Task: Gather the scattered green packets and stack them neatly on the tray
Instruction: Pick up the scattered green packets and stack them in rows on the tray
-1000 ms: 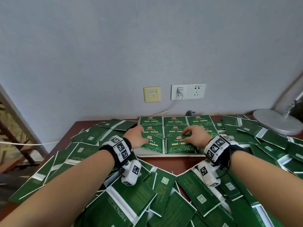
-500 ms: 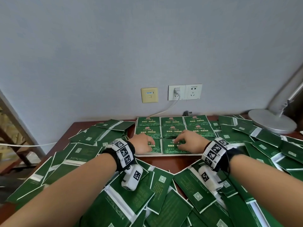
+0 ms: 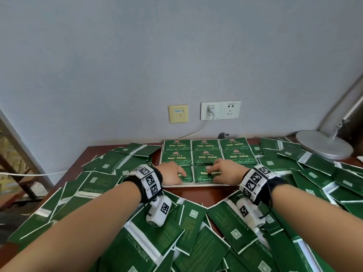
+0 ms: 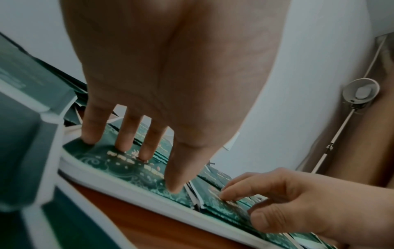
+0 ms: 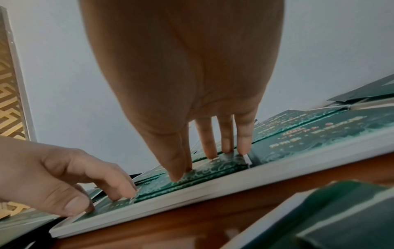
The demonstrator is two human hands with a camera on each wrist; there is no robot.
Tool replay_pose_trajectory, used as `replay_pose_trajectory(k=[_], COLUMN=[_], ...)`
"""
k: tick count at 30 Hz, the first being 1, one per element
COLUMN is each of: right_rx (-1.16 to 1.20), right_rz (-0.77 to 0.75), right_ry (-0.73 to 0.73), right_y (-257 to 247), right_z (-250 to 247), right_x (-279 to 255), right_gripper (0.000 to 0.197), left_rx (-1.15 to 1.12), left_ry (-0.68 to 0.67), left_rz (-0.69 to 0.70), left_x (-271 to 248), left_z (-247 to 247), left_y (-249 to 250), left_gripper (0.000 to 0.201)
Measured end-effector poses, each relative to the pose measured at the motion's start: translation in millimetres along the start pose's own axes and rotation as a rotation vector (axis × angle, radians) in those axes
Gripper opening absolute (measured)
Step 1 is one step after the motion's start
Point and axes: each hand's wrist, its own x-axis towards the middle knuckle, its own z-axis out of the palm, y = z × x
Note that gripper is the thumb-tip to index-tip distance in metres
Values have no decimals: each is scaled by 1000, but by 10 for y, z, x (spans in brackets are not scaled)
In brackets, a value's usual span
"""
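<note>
Both my hands are down on the white tray (image 3: 196, 185), which sits at the back-centre of the desk (image 3: 204, 195), near the wall edge. L hand (image 3: 172, 173) lies on the front-left packet (image 4: 119, 161) of the tray: fingers (image 4: 127, 134) straight, a bit spread, tips pressing flat on its printed face w/ the thumb down near its right edge; nothing gripped. R hand (image 3: 225, 170) is on the front-middle packet (image 3: 204, 174): fingers (image 5: 226, 134) straight and close together, tips touching the top of that pile, thumb tip on its near edge; also not clamped on anything. Tray packets lie face up in rows of three, edges touching, w/ gold print showing; front-right spot is hidden behind my R hand in the head view. Loose green packets (image 3: 196, 222) lie scattered and overlapping over the rest of the desk, thick along the front edge under my forearms and out to the left and right edges, mostly back side up w/ QR squares. Round lamp base (image 3: 324, 144) sits at the back-right corner. Sockets (image 3: 220, 109) on the wall w/ a white cable plugged in.
</note>
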Motion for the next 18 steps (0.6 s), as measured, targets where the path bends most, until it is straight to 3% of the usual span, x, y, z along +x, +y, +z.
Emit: replay_pose_trajectory(k=[8,18], right_rx=[103,95], right_rz=[-2,128], right_ry=[60,119], right_y=[-52,26], right_z=[-209,-484], right_x=[-308,-1200], right_gripper=[44,42], left_rx=[-86,-66], left_ry=[41,146], left_rz=[25,152], left_x=[-191,-558], left_z=[-82,-208], left_y=[94,658], left_gripper=[46,39])
